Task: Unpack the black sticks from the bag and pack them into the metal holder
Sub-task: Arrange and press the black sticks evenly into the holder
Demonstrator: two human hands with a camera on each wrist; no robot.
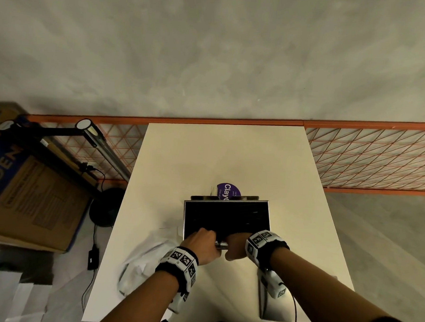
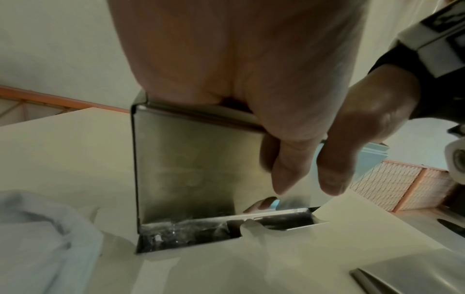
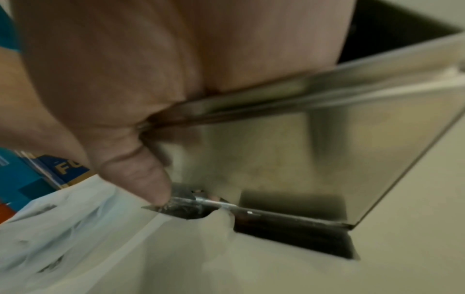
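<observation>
The metal holder (image 1: 184,216) stands upright mid-table, its open top filled with black sticks (image 1: 225,215). My left hand (image 1: 199,244) and right hand (image 1: 236,245) sit side by side on its near rim. Each hand's fingers hook over the rim into the holder and are hidden there. Both thumbs lie down the outside of the shiny front wall (image 2: 181,169), the left thumb (image 2: 284,169) beside the right thumb (image 2: 334,171). The right wrist view shows the same wall (image 3: 289,159) with my thumb (image 3: 141,175) reaching its bottom slot. The crumpled clear bag (image 1: 142,263) lies left of the holder.
A purple-labelled tub (image 1: 228,190) stands just behind the holder. A flat metal plate (image 1: 264,299) lies on the white table (image 1: 231,157) by my right forearm. A cardboard box (image 1: 28,188) and a lamp (image 1: 101,142) are off the table's left; orange wire shelving (image 1: 379,157) runs behind.
</observation>
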